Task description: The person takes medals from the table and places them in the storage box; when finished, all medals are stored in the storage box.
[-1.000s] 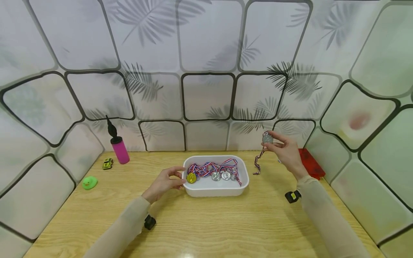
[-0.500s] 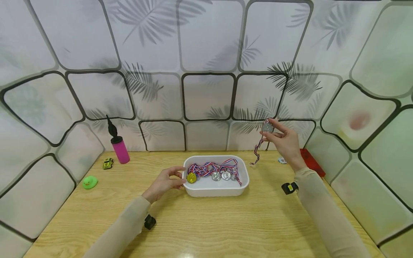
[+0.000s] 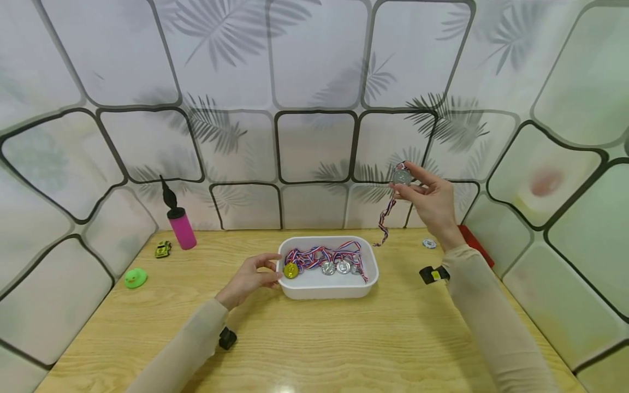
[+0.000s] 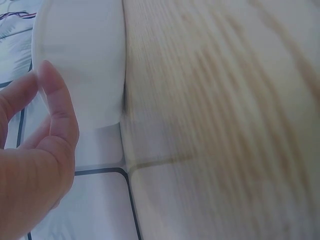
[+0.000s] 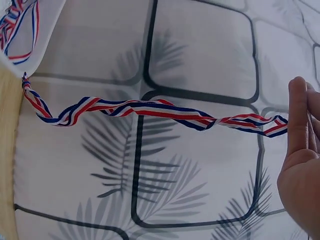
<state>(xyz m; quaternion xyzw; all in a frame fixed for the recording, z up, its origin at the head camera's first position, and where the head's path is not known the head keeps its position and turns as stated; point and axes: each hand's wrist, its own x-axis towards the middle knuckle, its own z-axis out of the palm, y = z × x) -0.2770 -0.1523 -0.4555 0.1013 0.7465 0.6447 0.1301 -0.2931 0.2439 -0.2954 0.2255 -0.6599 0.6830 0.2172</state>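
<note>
My right hand pinches a silver medal between thumb and fingers, raised in front of the back wall. From it dangles a twisted red, white and blue ribbon, its lower end close over the table. A white plastic tub stands mid-table. My left hand holds the tub's left end, thumb and finger at the rim. Inside lie a gold medal, several silver medals and a heap of striped ribbons. The right wrist view does not show the held medal.
At the back left stand a pink pump with a black top, a small yellow toy car and a green rubber duck. Behind the right arm are a round blue-and-white disc and a red object. Patterned cloth walls enclose the table.
My right hand has lifted the silver medal higher and slightly left, its ribbon rising too. The round disc has come into view beneath. My left hand and the tub stay put.
</note>
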